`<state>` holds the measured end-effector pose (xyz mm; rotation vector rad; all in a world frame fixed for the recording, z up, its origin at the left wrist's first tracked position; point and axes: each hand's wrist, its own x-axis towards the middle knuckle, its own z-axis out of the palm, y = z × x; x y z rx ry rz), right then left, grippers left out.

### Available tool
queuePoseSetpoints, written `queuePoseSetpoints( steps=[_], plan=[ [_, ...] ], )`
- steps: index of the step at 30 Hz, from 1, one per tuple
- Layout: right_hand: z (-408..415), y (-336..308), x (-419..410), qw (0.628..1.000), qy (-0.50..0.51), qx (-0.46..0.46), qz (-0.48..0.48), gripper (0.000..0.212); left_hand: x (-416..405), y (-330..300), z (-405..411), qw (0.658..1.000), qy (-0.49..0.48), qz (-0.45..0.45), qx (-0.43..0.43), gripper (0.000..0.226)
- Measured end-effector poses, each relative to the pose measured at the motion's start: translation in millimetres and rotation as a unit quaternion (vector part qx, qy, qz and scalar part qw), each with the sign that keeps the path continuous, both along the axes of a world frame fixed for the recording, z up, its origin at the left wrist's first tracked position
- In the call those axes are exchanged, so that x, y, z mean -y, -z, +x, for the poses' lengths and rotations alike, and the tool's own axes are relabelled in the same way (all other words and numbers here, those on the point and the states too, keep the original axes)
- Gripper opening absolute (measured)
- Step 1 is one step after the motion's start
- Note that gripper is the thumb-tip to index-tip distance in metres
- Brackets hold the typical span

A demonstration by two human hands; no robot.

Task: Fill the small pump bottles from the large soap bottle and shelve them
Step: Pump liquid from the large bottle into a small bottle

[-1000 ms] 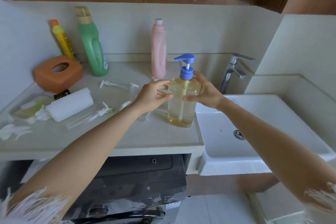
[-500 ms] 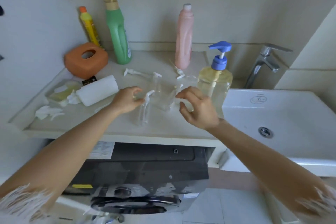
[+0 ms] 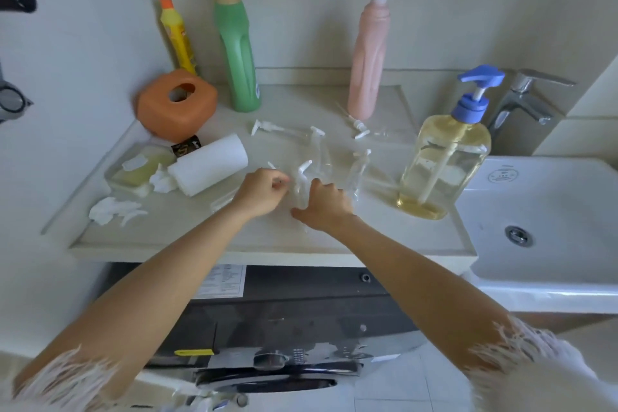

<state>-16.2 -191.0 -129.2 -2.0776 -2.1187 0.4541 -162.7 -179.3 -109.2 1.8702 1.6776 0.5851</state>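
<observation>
1. On the pale stone tabletop (image 3: 187, 227), at its middle, stands a small clear plastic pump bottle with a white pump head (image 3: 301, 182), upright, between the two hands.
2. Left hand (image 3: 259, 192): fingers curled, tips drawn together just left of the small bottle's pump head. Whether they pinch the pump or only touch it cannot be told; the clear plastic is hard to read.
3. Right hand (image 3: 326, 206): fingers curled round the lower body of the same small bottle, gripping it from the right.
4. A second clear pump bottle (image 3: 357, 174) stands just right of the right hand; a third (image 3: 319, 150) stands behind it. Both upright, white pumps on.
5. A loose white pump with its long dip tube (image 3: 267, 128) lies flat farther back; another loose white pump piece (image 3: 358, 126) lies near the foot of the tall pink plastic bottle (image 3: 368, 57).
6. Large clear soap bottle with a blue pump (image 3: 441, 157) stands at the right end of the tabletop, near the white sink basin (image 3: 535, 284). Amber liquid fills only its bottom.
7. Back row, left to right: slim yellow bottle with an orange cap (image 3: 177, 37), tall green bottle with a tan cap (image 3: 235, 43), then the pink bottle.
8. Left side: orange rounded tissue holder (image 3: 175, 105), white paper roll lying on its side (image 3: 209, 169), crumpled white tissue (image 3: 113, 211).
9. Chrome tap (image 3: 525, 100) stands behind the sink.
</observation>
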Motion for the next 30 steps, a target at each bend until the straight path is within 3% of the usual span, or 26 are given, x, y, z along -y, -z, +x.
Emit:
queuePoseSetpoints(
  steps=[2,5,8,9,11,14,16,18,20,22,24,25,28,30],
  plan=[
    [-1.3,-1.1,1.4,0.999,0.017,-0.044,-0.006,0.057,-1.1,-4.5,-5.0,0.998,0.007,-0.037,0.054,0.021],
    [10.8,-3.4,12.0,0.967,0.048,-0.251,-0.001,0.055,-3.5,-16.3,-5.4,0.986,-0.005,-0.075,0.151,0.020],
    [26.9,-10.8,28.8,0.848,0.059,-0.524,-0.057,0.044,-1.7,-32.6,0.9,0.954,-0.029,-0.109,0.277,0.007],
    [32.8,-12.9,34.7,0.804,0.056,-0.586,-0.083,0.039,0.5,-37.2,4.2,0.936,-0.029,-0.127,0.328,0.004],
    [43.2,-16.5,44.2,0.753,0.053,-0.646,-0.113,0.035,6.6,-42.3,12.0,0.895,-0.015,-0.148,0.420,0.016],
    [55.6,-22.7,53.1,0.740,0.011,-0.657,-0.144,0.036,16.7,-46.0,24.2,0.851,0.029,-0.147,0.503,0.027],
    [59.6,-24.7,58.5,0.738,-0.009,-0.652,-0.173,0.031,22.1,-47.2,29.8,0.848,0.049,-0.140,0.509,0.030],
    [61.6,-25.0,62.1,0.744,0.018,-0.646,-0.168,0.038,25.3,-47.8,35.5,0.849,0.050,-0.126,0.511,0.031],
    [62.5,-22.6,66.3,0.807,0.008,-0.584,-0.090,0.044,28.5,-47.2,40.8,0.857,0.022,-0.099,0.505,0.033],
    [66.6,-18.6,68.9,0.880,-0.038,-0.472,0.029,0.035,31.4,-46.0,47.3,0.868,-0.026,-0.071,0.491,0.035],
    [72.3,-19.2,68.9,0.903,-0.036,-0.423,0.065,0.033,33.1,-44.7,52.0,0.876,-0.079,-0.051,0.473,0.039],
    [74.6,-22.0,69.2,0.891,-0.016,-0.453,0.033,0.034,33.2,-44.2,53.1,0.875,-0.097,-0.047,0.472,0.039],
    [80.5,-26.8,70.6,0.807,0.050,-0.579,-0.102,0.035,35.8,-42.2,54.7,0.861,-0.101,-0.054,0.496,0.031],
    [87.3,-24.4,72.0,0.774,0.048,-0.624,-0.096,0.026,39.0,-39.6,57.4,0.853,-0.093,-0.049,0.512,0.029]
  ],
)
